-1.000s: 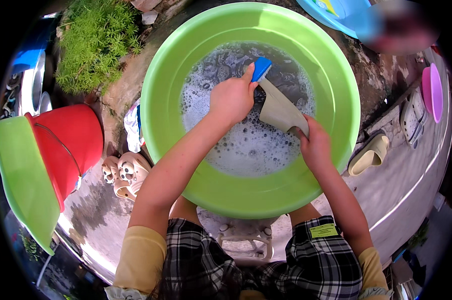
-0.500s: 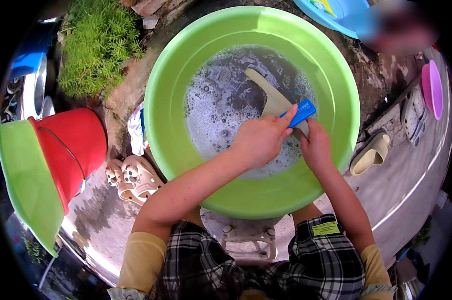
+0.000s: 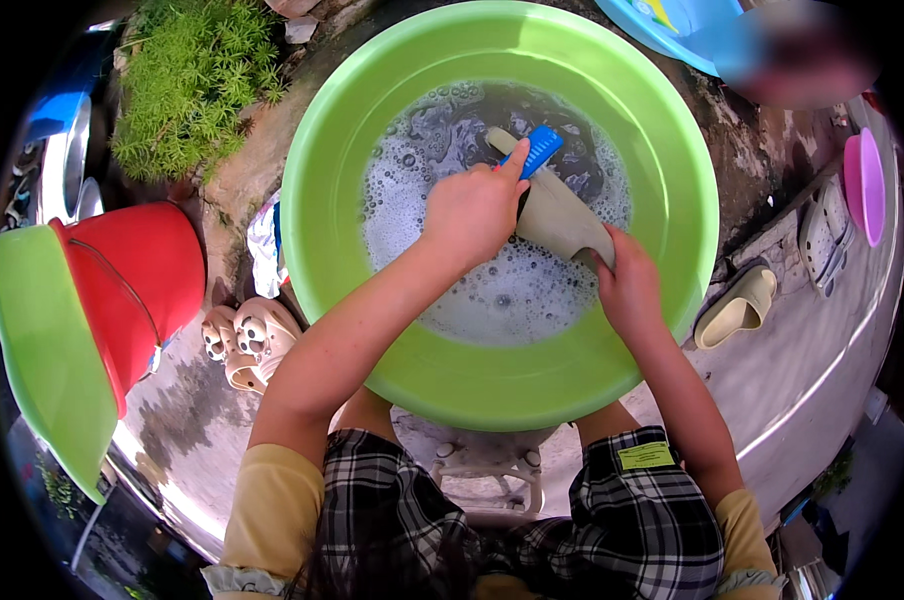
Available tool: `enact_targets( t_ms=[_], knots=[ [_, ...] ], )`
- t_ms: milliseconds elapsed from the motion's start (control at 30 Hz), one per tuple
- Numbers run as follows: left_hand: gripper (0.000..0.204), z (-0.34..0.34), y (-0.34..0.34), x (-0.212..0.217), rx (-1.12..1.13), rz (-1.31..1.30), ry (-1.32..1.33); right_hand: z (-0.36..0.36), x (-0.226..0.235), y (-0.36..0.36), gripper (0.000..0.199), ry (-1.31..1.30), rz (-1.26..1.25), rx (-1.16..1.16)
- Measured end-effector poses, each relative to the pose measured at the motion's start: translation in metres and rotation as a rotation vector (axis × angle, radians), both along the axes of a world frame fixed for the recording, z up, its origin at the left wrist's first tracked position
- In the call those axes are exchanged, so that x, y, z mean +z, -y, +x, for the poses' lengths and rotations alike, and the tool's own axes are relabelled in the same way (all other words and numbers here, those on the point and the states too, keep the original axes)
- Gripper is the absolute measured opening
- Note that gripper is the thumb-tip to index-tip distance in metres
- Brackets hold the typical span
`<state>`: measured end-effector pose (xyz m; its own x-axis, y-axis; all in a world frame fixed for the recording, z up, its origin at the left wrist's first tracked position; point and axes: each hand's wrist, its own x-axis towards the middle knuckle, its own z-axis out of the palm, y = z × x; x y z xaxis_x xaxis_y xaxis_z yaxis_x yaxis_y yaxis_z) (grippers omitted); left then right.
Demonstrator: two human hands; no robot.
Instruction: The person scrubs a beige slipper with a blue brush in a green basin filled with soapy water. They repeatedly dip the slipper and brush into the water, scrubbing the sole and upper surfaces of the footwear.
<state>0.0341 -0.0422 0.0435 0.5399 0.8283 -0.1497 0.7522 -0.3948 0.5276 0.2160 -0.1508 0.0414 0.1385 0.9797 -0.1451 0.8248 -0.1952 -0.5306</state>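
Note:
A wide green basin point(image 3: 307, 270) stands in front of me with grey, foamy water point(image 3: 442, 165) in it. My right hand point(image 3: 630, 285) grips a beige-olive slipper point(image 3: 564, 218) by its near right end, fingers curled over the edge. The slipper is held slanted over the water, its far end pointing up and left. My left hand point(image 3: 472, 212) is closed round a blue scrubbing brush point(image 3: 542, 150), index finger stretched along it. The brush lies against the far part of the slipper; its bristles are hidden.
A similar slipper point(image 3: 737, 308) and a grey clog point(image 3: 825, 232) lie right of the basin. Cartoon-trimmed beige clogs point(image 3: 255, 340) sit at left, near a red bucket point(image 3: 147, 290) and a green tub point(image 3: 47, 340). A blue basin point(image 3: 672, 35) stands far right.
My left hand has moved the brush up and left, from the slipper's near end to its far part. The slipper has turned, showing more of its broad surface.

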Motion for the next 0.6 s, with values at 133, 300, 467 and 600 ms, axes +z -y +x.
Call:
enact_targets(
  t_ms=[133, 300, 467, 600],
  knots=[
    [0.044, 0.006, 0.030, 0.010, -0.131, -0.071, 0.222, -0.002, -0.005, 0.005, 0.039, 0.012, 0.046, -0.037],
    [0.041, 0.001, -0.006, 0.002, 0.032, -0.217, 0.125, -0.004, 0.011, -0.002, 0.034, 0.009, -0.047, -0.032],
    [0.042, 0.009, 0.033, 0.023, -0.223, -0.318, 0.350, 0.001, -0.003, 0.004, 0.037, 0.078, -0.035, -0.013],
    [0.040, -0.007, -0.018, -0.007, 0.148, -0.226, 0.033, -0.003, 0.000, 0.001, 0.041, 0.023, 0.062, -0.013]
  ],
)
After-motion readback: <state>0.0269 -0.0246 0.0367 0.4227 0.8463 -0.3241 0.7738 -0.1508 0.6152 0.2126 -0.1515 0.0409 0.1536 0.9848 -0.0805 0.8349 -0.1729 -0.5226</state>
